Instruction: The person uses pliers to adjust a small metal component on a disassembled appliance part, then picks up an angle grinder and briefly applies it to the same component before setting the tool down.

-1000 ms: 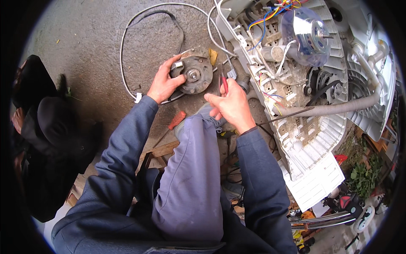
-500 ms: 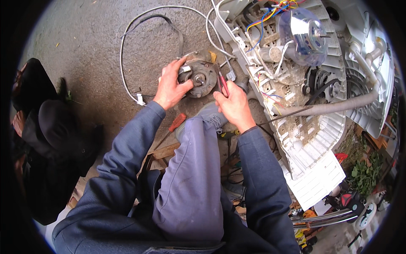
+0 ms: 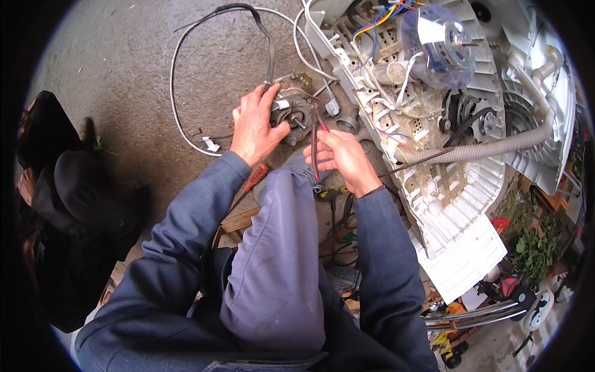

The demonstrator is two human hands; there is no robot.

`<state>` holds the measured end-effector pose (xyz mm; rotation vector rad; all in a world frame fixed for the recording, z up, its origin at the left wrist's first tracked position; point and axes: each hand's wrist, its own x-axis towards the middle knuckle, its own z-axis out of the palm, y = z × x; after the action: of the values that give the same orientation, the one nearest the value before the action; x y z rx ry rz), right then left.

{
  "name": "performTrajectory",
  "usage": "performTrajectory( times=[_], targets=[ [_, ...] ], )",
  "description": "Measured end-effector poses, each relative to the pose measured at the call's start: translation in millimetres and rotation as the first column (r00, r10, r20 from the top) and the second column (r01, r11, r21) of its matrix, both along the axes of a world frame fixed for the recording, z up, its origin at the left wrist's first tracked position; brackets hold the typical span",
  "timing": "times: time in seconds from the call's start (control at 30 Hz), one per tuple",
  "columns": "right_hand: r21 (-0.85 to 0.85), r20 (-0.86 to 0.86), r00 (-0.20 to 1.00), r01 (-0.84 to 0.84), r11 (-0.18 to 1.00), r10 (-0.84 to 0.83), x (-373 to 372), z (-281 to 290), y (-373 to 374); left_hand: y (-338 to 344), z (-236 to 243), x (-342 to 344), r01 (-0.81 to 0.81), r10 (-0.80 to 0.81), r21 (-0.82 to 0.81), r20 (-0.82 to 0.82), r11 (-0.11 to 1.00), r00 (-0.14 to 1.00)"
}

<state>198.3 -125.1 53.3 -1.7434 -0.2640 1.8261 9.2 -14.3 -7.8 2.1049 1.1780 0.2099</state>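
My left hand [image 3: 255,129] grips the left side of a dirty, round metal part [image 3: 296,136] with a central shaft and a white tab; a dark cable [image 3: 268,43] runs to it. My right hand [image 3: 344,158] holds red-handled pliers [image 3: 315,152] with the handles spread, their tip at the right side of the metal part. A grey shoe [image 3: 291,162] is just below the part, and a red-handled screwdriver [image 3: 254,180] lies beside the shoe.
At right stands an opened white appliance housing [image 3: 452,198] with wires, motor and corrugated hose [image 3: 489,146]. A grey cable [image 3: 180,43] loops over the ground [image 3: 111,56]. A person in dark clothing [image 3: 68,260] is at left; papers [image 3: 458,260] and clutter lie lower right.
My left hand has shifted slightly right, covering more of the metal part. The pliers' handles have spread apart, and my right hand's fingers have moved with them. The dark cable has shifted.
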Motion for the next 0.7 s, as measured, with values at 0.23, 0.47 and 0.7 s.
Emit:
performTrajectory(
  times=[0.23, 0.47, 0.7],
  targets=[
    [-0.049, -0.081, 0.996, 0.042, 0.998, -0.046, 6.5, -0.6, 5.6, -2.3, 3.1, 1.9, 0.04, -0.04, 0.035, -0.009, 0.999, 0.999],
    [-0.151, -0.333, 0.876, 0.316, 0.937, -0.349, 5.6, -7.5, -1.7, -8.4, 1.8, 4.5, 0.026, -0.026, 0.036, -0.005, 0.999, 1.0],
    [-0.186, -0.296, 0.914, 0.23, 0.955, -0.277, 12.1, -2.5, 3.7, -12.1, 5.0, 6.5, 0.048, -0.049, 0.079, 0.006, 0.996, 0.999]
  ],
)
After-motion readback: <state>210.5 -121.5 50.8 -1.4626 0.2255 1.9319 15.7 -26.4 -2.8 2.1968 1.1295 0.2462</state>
